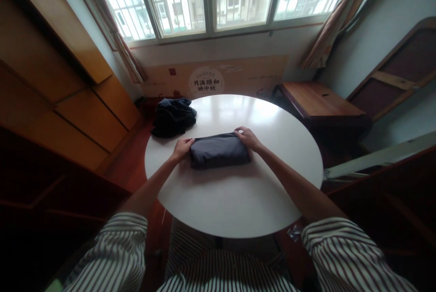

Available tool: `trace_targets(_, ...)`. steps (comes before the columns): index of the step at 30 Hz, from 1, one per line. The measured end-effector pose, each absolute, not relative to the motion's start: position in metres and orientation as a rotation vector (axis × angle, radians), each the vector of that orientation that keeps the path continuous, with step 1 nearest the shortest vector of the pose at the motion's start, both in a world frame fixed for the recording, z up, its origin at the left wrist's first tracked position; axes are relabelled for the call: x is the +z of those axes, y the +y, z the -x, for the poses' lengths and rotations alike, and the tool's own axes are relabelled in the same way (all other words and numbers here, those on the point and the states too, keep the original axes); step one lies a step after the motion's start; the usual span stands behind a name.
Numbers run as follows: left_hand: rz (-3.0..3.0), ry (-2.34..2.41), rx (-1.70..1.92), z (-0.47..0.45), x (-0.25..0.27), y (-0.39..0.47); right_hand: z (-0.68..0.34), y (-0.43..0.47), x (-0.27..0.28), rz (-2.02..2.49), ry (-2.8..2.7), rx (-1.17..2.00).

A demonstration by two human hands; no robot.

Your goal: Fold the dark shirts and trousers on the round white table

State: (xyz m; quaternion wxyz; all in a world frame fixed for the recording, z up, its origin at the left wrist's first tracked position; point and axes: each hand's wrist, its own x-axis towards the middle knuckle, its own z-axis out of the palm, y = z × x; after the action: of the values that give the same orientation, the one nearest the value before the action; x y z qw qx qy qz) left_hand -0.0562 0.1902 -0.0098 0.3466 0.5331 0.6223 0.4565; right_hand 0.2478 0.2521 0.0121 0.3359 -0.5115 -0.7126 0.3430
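Note:
On the white round table (218,205) lies a dark grey garment (220,152), folded into a compact oblong bundle. My left hand (183,148) pinches its far left corner between thumb and fingers. At the far right corner, my right hand (247,138) grips the fabric edge in the same way. The bundle rests on the tabletop between both hands. Which kind of garment it is does not show. To the left and farther back, a crumpled black cloth heap (173,117) sits at the table's edge, partly hanging over it.
Wooden cabinets (91,115) line the left side. A low wooden stool or side table (318,98) stands at the back right, beside a leaning dark panel (400,71). A printed cardboard sheet (245,71) leans below the window. A pale bar (378,158) reaches in from the right.

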Motion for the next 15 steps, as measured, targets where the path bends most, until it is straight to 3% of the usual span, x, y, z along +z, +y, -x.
trace_targets(6, -1.264, 1.562, 1.142, 0.06, -0.015, 0.187, -0.247, 0.256, 0.012, 1.283, -1.896, 0.928)
trace_targets(11, -1.389, 1.437, 1.345, 0.051, 0.015, 0.165, -0.259, 0.242, 0.029, 1.053, -1.818, 1.195)
trace_targets(15, -1.547, 1.242, 1.292, 0.058, 0.04, 0.108, -0.294, 0.192, 0.061, 0.791, -1.94, 1.119)
